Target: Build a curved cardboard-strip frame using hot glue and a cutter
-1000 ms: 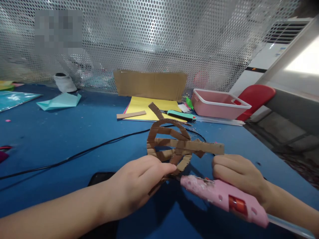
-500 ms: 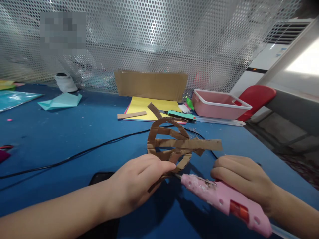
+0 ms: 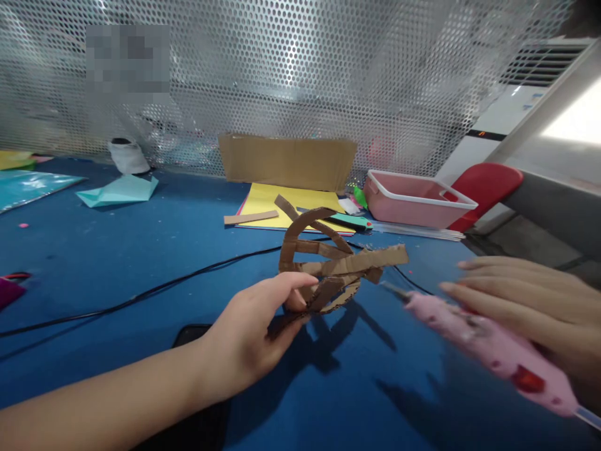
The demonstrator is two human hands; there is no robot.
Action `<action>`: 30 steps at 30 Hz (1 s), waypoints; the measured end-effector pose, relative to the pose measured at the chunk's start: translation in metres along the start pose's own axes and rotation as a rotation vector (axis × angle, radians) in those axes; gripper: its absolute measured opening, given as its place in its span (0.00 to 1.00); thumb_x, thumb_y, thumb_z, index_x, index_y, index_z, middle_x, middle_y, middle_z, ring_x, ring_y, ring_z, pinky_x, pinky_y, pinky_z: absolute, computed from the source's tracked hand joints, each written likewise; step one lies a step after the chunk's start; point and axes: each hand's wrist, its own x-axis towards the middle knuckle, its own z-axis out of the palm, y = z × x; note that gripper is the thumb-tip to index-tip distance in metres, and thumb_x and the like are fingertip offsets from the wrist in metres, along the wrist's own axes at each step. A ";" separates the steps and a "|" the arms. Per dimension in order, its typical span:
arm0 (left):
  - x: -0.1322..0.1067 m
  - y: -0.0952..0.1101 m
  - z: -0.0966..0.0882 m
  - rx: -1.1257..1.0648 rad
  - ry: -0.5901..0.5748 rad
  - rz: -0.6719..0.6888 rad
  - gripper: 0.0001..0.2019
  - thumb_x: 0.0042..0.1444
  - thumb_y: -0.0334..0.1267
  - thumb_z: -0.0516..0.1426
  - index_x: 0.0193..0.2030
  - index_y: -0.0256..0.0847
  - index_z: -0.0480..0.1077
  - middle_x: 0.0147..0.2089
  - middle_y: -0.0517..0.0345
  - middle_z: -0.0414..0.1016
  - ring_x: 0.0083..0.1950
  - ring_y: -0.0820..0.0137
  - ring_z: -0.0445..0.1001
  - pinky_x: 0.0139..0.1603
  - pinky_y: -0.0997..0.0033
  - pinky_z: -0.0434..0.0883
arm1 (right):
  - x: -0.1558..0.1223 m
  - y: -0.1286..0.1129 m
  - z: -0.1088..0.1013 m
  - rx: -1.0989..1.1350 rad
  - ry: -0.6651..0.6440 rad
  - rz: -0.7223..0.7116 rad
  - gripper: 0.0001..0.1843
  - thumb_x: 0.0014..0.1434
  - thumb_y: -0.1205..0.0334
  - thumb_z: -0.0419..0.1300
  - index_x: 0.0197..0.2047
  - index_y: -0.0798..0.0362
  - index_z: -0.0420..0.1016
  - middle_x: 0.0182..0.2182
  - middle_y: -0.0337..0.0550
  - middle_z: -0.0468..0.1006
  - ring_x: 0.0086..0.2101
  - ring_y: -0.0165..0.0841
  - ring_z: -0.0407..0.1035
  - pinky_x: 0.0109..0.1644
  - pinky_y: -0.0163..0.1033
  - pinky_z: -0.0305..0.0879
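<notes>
A brown cardboard-strip lattice [image 3: 328, 266] is being pinched by the left hand [image 3: 251, 338]. A pink plastic glue gun [image 3: 493, 344], under straightened fingers of the right hand [image 3: 535, 307], could be dropped; grip untellable.

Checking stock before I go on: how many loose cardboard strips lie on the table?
2. One cardboard strip lies at the yellow paper's left edge; a second strip lies on that paper, just behind the cardboard frame, which may hide more.
</notes>
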 end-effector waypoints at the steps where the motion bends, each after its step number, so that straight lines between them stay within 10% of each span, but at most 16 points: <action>1: 0.000 0.000 -0.001 0.000 0.003 -0.008 0.18 0.56 0.28 0.55 0.53 0.44 0.64 0.36 0.63 0.74 0.37 0.75 0.75 0.42 0.76 0.73 | -0.001 0.007 -0.006 -0.040 0.018 -0.048 0.12 0.65 0.52 0.50 0.46 0.40 0.74 0.26 0.44 0.78 0.30 0.37 0.74 0.39 0.46 0.68; 13: 0.015 0.008 -0.016 -0.128 0.114 -0.247 0.05 0.56 0.34 0.57 0.40 0.42 0.71 0.34 0.60 0.77 0.35 0.71 0.75 0.37 0.70 0.74 | -0.057 0.082 0.034 -0.381 -0.561 0.209 0.19 0.54 0.75 0.55 0.39 0.44 0.82 0.38 0.50 0.80 0.38 0.39 0.70 0.43 0.47 0.58; 18: 0.018 0.008 -0.018 -0.378 0.177 -0.343 0.07 0.56 0.37 0.58 0.40 0.40 0.68 0.37 0.58 0.76 0.39 0.69 0.78 0.43 0.66 0.76 | -0.020 0.039 0.034 -0.552 -0.389 0.251 0.14 0.57 0.71 0.55 0.45 0.58 0.77 0.45 0.63 0.75 0.45 0.49 0.67 0.47 0.51 0.64; 24: 0.023 0.012 -0.012 -0.644 0.173 -0.334 0.10 0.55 0.36 0.60 0.42 0.39 0.67 0.43 0.54 0.79 0.44 0.68 0.79 0.49 0.65 0.76 | 0.045 -0.042 0.048 0.003 0.039 0.190 0.10 0.58 0.72 0.56 0.42 0.53 0.73 0.34 0.48 0.78 0.35 0.37 0.73 0.41 0.43 0.69; 30: 0.021 0.018 0.000 -0.697 0.105 -0.305 0.08 0.52 0.33 0.61 0.39 0.37 0.69 0.39 0.55 0.78 0.40 0.69 0.78 0.45 0.67 0.75 | 0.070 -0.090 0.058 0.716 -0.184 0.713 0.13 0.61 0.56 0.56 0.45 0.53 0.74 0.17 0.33 0.70 0.16 0.26 0.64 0.19 0.31 0.60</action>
